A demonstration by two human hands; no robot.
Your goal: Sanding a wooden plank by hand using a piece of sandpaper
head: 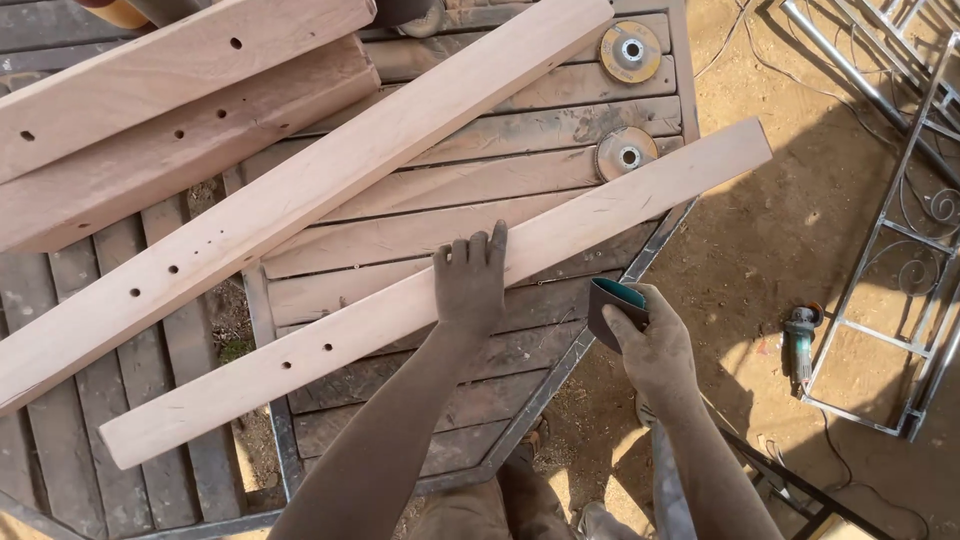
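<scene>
A long pale wooden plank (330, 335) with a few drilled holes lies slantwise across the slatted wooden table (470, 175). My left hand (468, 283) presses flat on the plank's middle, fingers together and pointing away from me. My right hand (655, 345) hovers off the table's right edge, just below the plank, holding a folded piece of dark sandpaper (615, 303) with a green backing. The sandpaper is not touching the plank.
Three more drilled planks (300, 190) lie stacked at the upper left. Two round grinding discs (630, 50) (627, 153) rest on the slats. An angle grinder (800, 335) lies on the dirt ground beside a metal grille frame (900, 240) at right.
</scene>
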